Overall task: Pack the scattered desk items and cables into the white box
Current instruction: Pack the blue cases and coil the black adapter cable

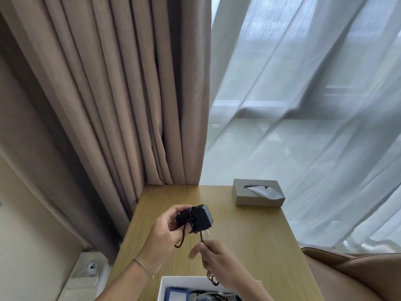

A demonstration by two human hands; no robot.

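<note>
My left hand (167, 229) grips a black charger block (195, 217) above the wooden desk (249, 235), its metal prongs pointing down to the right. A dark cable (182, 238) is wound around the block and loops below it. My right hand (213, 256) pinches the free end of that cable just under the prongs, and the cable's tail hangs out below the palm. The white box (165, 283) sits at the bottom edge of the view, open, with a blue-and-white item and cables inside; only its far part shows.
A grey tissue box (258, 193) stands at the far right of the desk. Beige curtains (121, 94) and a sheer white curtain (303, 105) hang behind it. A brown chair (358, 270) is at the right, and a small white device (92, 267) lies on a shelf at lower left.
</note>
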